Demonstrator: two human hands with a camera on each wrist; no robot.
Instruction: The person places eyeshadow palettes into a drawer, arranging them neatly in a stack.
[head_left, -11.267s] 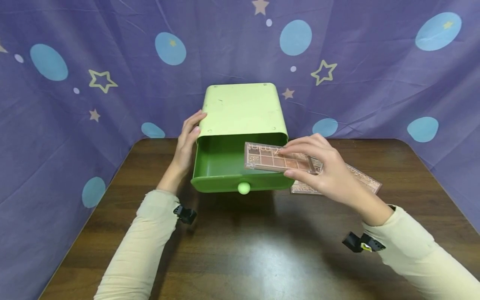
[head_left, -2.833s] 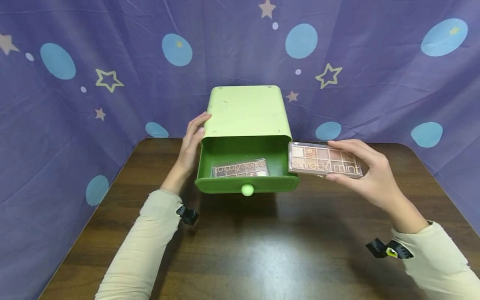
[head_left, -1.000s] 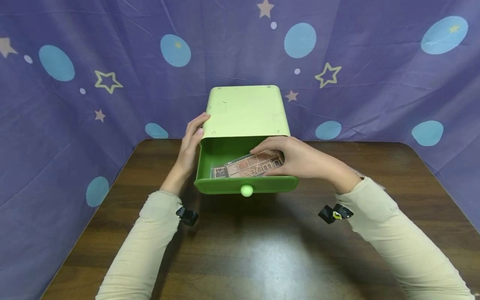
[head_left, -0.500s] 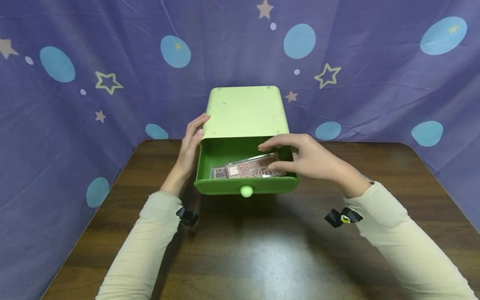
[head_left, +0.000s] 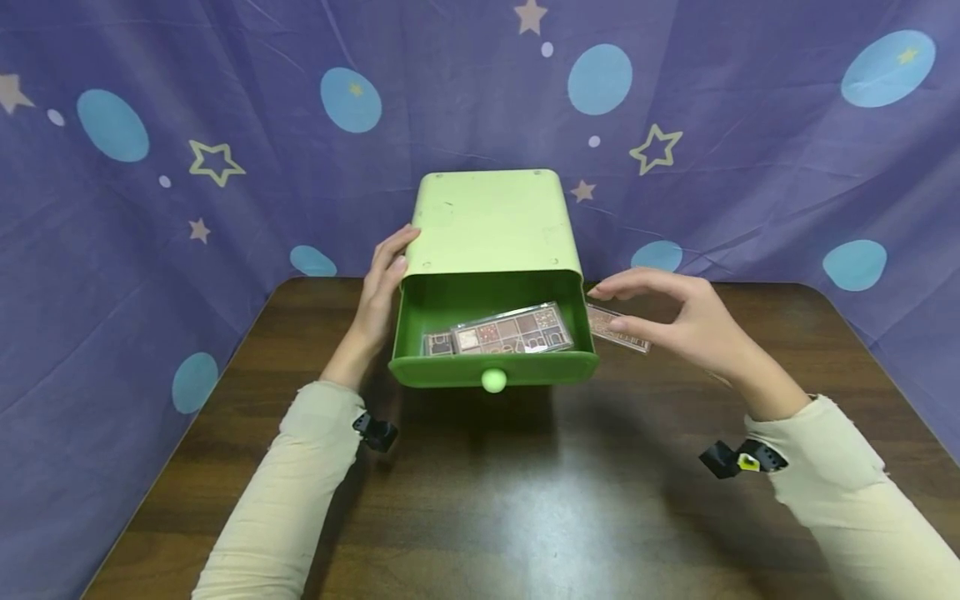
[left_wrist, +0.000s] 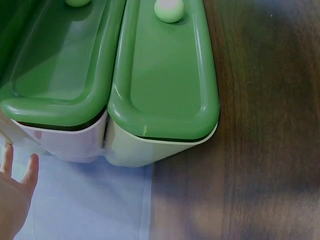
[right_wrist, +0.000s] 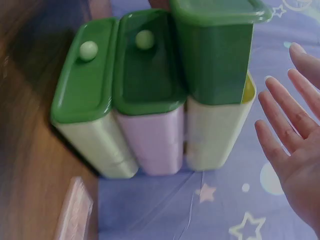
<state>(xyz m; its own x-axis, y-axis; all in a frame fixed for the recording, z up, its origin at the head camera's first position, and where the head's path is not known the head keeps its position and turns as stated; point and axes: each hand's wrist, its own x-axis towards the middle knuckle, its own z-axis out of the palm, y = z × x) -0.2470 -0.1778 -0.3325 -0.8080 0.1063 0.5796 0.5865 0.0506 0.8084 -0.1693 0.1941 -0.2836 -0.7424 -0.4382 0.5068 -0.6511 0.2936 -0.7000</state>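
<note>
An eyeshadow palette (head_left: 517,332) lies slanted in the pulled-out green drawer (head_left: 491,368), partly over a second palette (head_left: 437,344). The drawer belongs to a pale green cabinet (head_left: 491,221). My left hand (head_left: 378,287) rests on the cabinet's left side; in the left wrist view its fingers (left_wrist: 31,172) look extended. To the right of the drawer, my right hand (head_left: 690,321) holds nothing, its thumb and fingers apart. Another palette (head_left: 618,329) lies on the table close to its fingertips, partly hidden by the hand.
Below the pulled-out drawer, the right wrist view shows two closed drawer units, one pinkish (right_wrist: 152,142) and one pale green (right_wrist: 97,145). All stand on a dark wooden table (head_left: 480,500). A purple curtain (head_left: 480,83) with stars and blue ovals hangs behind.
My right hand has put a palette into the drawer over the one inside, let go and moved right, out over the table. My left hand has stayed on the cabinet side.
</note>
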